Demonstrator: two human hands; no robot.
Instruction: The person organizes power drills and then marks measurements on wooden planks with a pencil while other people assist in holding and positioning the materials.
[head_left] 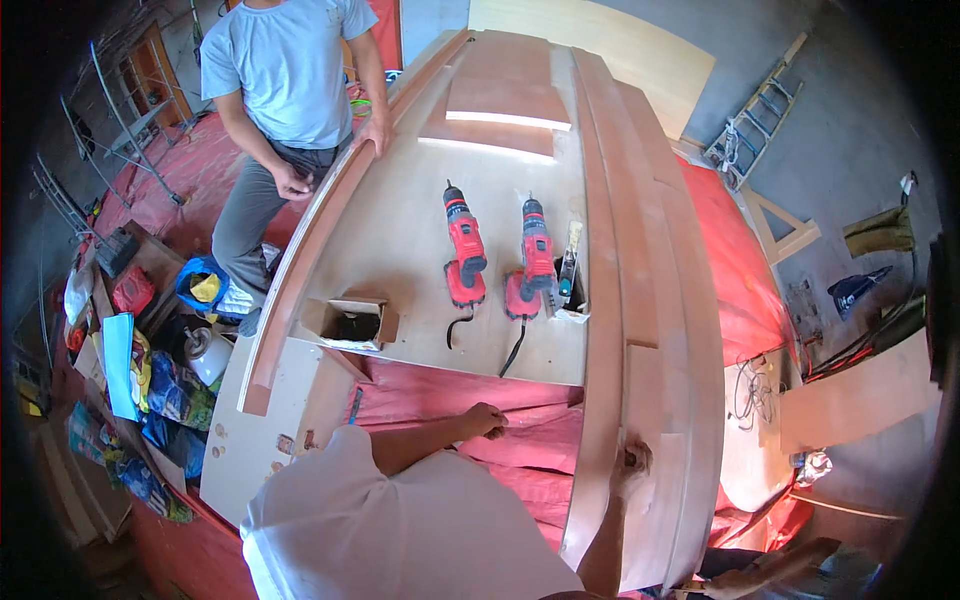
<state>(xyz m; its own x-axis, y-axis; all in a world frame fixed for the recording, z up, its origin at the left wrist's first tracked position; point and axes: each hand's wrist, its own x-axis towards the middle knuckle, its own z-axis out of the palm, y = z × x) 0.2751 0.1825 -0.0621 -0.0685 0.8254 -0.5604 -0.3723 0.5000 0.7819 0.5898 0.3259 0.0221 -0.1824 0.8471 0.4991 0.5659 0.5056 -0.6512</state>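
Observation:
My left hand is closed above the pink sheeting, below the pale panel; what it holds, if anything, is unclear. My right hand is closed on the long brown boards at the right, around a small dark thing I cannot make out. On the panel lie two red cordless drills, a small open carton and a box of hand tools. Two short boards lie at the far end.
A co-worker holds a long strip at the left. Another person's arm is at lower right. Bags and a kettle crowd the left; a ladder leans at back right beside red sheeting and cables.

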